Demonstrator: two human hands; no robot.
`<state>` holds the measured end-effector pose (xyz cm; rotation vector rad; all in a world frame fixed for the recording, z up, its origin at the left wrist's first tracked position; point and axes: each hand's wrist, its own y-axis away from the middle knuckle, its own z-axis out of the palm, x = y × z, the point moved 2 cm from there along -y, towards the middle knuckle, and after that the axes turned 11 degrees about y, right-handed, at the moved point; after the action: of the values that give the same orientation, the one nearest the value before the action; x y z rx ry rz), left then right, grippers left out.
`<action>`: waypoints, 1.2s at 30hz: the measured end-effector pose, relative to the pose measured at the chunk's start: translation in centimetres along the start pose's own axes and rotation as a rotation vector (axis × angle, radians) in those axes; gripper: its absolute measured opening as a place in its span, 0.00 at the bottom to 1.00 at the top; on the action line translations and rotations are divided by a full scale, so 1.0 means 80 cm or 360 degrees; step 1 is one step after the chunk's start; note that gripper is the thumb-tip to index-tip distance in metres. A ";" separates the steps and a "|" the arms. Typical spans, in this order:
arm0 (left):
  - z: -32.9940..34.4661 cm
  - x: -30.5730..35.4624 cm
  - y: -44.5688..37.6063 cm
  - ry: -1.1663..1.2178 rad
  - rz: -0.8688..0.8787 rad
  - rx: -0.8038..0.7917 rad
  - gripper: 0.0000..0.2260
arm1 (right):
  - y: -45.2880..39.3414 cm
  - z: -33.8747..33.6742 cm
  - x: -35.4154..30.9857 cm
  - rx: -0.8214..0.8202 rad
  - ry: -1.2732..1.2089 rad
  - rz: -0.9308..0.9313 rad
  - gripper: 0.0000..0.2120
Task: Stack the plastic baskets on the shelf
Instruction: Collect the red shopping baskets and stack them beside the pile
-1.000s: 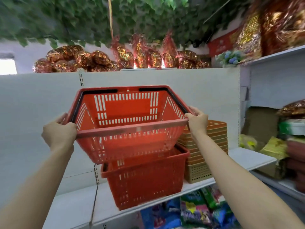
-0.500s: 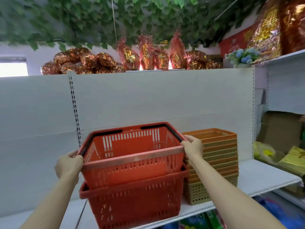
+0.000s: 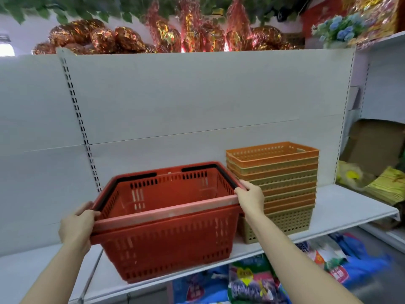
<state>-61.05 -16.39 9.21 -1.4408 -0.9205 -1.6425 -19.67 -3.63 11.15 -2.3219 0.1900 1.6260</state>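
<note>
Two red plastic baskets sit nested on the white shelf (image 3: 341,207). The upper red basket (image 3: 166,194) with black handles is sunk almost fully into the lower red basket (image 3: 166,244), only its rim showing above. My left hand (image 3: 76,224) grips the upper basket's rim at its left front corner. My right hand (image 3: 251,197) grips the rim at the right front corner. To the right stands a stack of several orange and beige mesh baskets (image 3: 276,185), close to my right hand.
The white back panel (image 3: 197,102) rises behind the shelf. Foil-wrapped gift baskets (image 3: 98,38) stand on top of it. Packaged goods (image 3: 252,281) lie below the shelf. A cardboard box (image 3: 374,145) and yellow packs (image 3: 385,185) fill the right-hand shelving.
Both hands lowered the upper red basket from chest height down into the lower basket, until it is nested nearly to the rim. The view has tilted down.
</note>
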 end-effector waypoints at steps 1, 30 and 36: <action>-0.002 -0.002 0.012 0.0049 0.0021 -0.0008 0.27 | 0.001 0.003 -0.001 0.0008 0.0002 -0.0020 0.18; -0.240 0.007 0.162 -0.1873 0.1757 -0.0038 0.28 | 0.299 0.141 -0.076 0.0044 0.0391 -0.1786 0.21; -0.417 -0.043 0.163 -0.2054 0.1417 0.0051 0.28 | 0.456 0.237 -0.068 -0.0337 0.0281 -0.1864 0.21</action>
<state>-64.30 -51.65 2.75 -2.3905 -0.6735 0.0749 -48.60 -32.50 4.19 -1.9807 -1.1264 0.8384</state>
